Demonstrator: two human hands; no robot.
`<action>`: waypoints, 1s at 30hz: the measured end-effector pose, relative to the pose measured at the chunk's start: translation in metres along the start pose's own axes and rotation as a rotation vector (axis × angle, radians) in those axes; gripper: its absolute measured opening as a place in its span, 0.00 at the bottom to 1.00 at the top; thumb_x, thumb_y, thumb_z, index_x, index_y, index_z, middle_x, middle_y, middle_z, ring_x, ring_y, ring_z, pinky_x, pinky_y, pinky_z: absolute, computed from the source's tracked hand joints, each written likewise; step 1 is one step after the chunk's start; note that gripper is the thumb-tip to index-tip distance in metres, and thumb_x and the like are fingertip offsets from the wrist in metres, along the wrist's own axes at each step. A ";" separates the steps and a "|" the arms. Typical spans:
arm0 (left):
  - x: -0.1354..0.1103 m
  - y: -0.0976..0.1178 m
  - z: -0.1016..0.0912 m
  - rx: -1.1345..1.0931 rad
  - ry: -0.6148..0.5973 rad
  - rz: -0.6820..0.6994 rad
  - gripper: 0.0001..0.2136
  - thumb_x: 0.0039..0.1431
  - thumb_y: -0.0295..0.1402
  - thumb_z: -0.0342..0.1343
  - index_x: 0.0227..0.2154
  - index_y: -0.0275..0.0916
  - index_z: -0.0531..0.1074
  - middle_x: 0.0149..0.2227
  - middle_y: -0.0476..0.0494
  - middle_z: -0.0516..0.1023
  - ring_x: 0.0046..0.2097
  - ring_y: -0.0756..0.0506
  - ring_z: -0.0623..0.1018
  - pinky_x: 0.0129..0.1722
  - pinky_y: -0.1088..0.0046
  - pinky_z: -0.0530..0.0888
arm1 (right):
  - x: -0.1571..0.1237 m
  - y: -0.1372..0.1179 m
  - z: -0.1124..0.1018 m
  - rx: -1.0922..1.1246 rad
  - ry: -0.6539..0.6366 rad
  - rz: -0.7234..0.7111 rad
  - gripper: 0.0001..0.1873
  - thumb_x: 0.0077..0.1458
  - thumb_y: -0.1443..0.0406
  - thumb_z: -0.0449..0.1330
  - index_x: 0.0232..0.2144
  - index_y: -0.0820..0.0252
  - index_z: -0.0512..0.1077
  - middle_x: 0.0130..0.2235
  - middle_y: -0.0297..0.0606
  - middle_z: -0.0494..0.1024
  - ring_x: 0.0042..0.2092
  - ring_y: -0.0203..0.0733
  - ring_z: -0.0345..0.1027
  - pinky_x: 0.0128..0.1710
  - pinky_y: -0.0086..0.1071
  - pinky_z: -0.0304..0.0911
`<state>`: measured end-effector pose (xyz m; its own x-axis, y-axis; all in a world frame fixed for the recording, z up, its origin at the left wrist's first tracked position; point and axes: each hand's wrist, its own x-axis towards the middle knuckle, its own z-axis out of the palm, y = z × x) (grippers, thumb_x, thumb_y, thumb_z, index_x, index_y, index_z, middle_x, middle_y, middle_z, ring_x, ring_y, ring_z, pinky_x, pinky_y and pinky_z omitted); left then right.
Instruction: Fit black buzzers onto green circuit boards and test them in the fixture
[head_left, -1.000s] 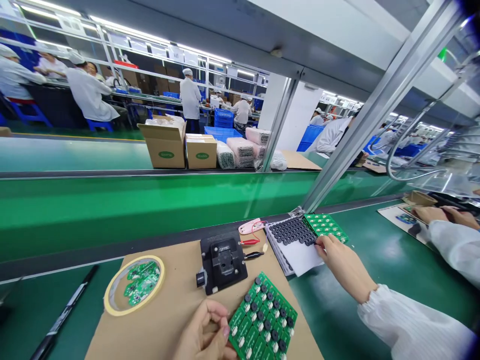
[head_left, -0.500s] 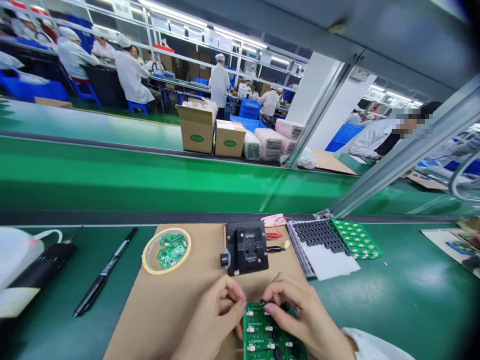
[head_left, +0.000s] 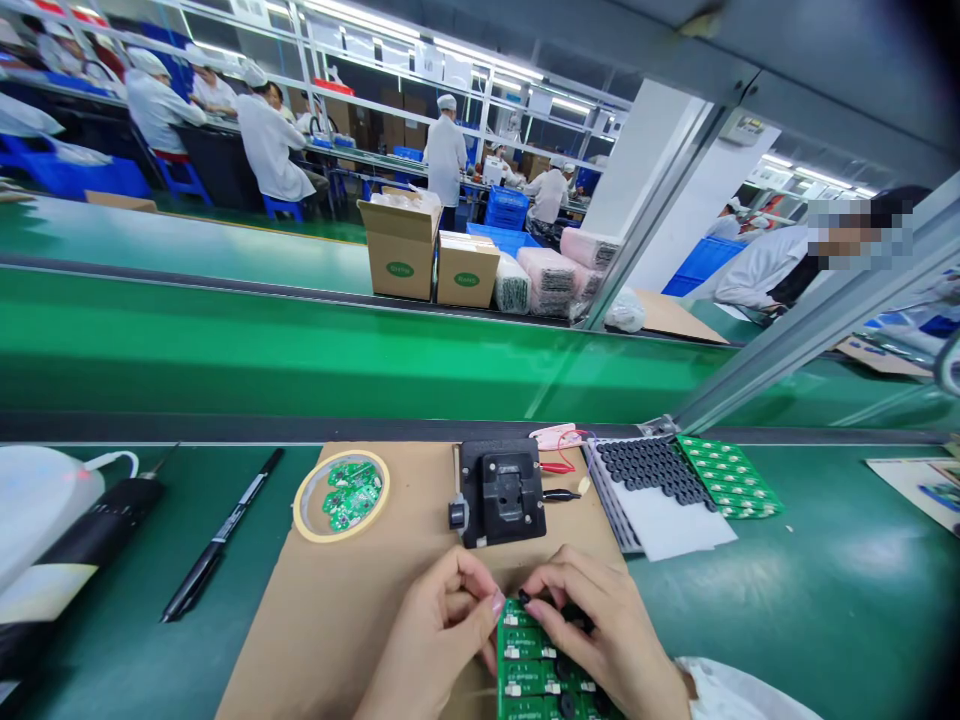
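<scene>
A green circuit board panel with white connectors and several round black parts lies below my hands at the bottom of the head view. The fingers of my left hand pinch the panel's upper left corner. Between the thumb and forefinger of my right hand is a small black part, held at the panel's top edge. My right hand hides much of the panel's right side. Just beyond stands a black test fixture with a knob on its left and red and black clips at its right.
A tape roll with small green boards inside lies on the cardboard sheet. At right, a tray of black round parts adjoins another green panel. A black marker and a black-handled tool are left. People work beyond the green partition.
The whole view has shifted slightly, so the bench things appear a little further right. Both hands keep their hold, with the black part still at the panel's top edge.
</scene>
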<state>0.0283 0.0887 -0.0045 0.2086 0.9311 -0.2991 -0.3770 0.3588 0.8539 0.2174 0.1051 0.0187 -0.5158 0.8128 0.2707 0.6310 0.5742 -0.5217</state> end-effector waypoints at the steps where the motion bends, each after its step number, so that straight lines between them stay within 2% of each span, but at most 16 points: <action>1: 0.001 -0.001 0.000 0.000 0.003 0.002 0.22 0.44 0.50 0.68 0.25 0.38 0.65 0.20 0.55 0.70 0.20 0.52 0.73 0.19 0.79 0.69 | 0.000 0.000 -0.001 -0.021 0.014 -0.015 0.09 0.65 0.60 0.55 0.36 0.55 0.73 0.28 0.31 0.71 0.29 0.34 0.68 0.29 0.27 0.60; 4: 0.004 -0.005 -0.001 0.002 0.003 0.012 0.24 0.41 0.52 0.68 0.23 0.39 0.63 0.21 0.55 0.69 0.18 0.53 0.71 0.17 0.80 0.67 | 0.000 0.000 -0.002 -0.057 0.047 -0.071 0.09 0.65 0.61 0.55 0.36 0.54 0.74 0.29 0.31 0.74 0.30 0.34 0.70 0.30 0.26 0.62; 9: 0.006 -0.008 -0.002 -0.016 -0.004 0.016 0.23 0.43 0.50 0.68 0.24 0.38 0.64 0.21 0.55 0.70 0.18 0.54 0.71 0.17 0.80 0.67 | 0.001 0.002 -0.003 -0.069 0.053 -0.142 0.10 0.66 0.61 0.54 0.37 0.54 0.74 0.32 0.32 0.78 0.32 0.34 0.72 0.31 0.27 0.64; 17: 0.000 0.009 0.003 -0.044 -0.015 -0.015 0.24 0.40 0.50 0.70 0.23 0.38 0.65 0.20 0.55 0.71 0.19 0.52 0.73 0.18 0.79 0.70 | 0.002 0.001 -0.006 -0.075 0.024 -0.163 0.10 0.66 0.62 0.53 0.39 0.54 0.75 0.33 0.33 0.79 0.32 0.35 0.71 0.32 0.28 0.64; 22: 0.001 0.004 0.002 -0.048 0.000 -0.013 0.23 0.40 0.50 0.70 0.23 0.38 0.65 0.18 0.56 0.70 0.18 0.53 0.72 0.17 0.80 0.69 | 0.002 -0.001 -0.007 -0.121 0.075 -0.218 0.12 0.67 0.62 0.53 0.36 0.53 0.76 0.30 0.32 0.77 0.30 0.35 0.69 0.28 0.28 0.61; 25: 0.003 0.001 0.001 -0.060 0.009 0.008 0.23 0.41 0.49 0.70 0.24 0.38 0.65 0.18 0.56 0.70 0.18 0.53 0.72 0.17 0.80 0.68 | 0.002 0.000 -0.008 -0.123 0.081 -0.199 0.10 0.66 0.62 0.54 0.37 0.53 0.76 0.31 0.33 0.76 0.31 0.35 0.68 0.28 0.28 0.61; 30: 0.001 0.009 -0.001 -0.013 -0.002 -0.024 0.21 0.43 0.47 0.70 0.26 0.38 0.66 0.20 0.57 0.71 0.20 0.53 0.73 0.20 0.81 0.67 | 0.003 0.000 -0.009 -0.045 0.117 -0.140 0.11 0.66 0.61 0.54 0.39 0.52 0.77 0.32 0.34 0.75 0.33 0.35 0.69 0.31 0.27 0.63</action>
<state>0.0237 0.0932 0.0026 0.2197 0.9223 -0.3180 -0.3839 0.3814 0.8409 0.2213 0.1087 0.0270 -0.5312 0.7292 0.4314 0.5847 0.6840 -0.4362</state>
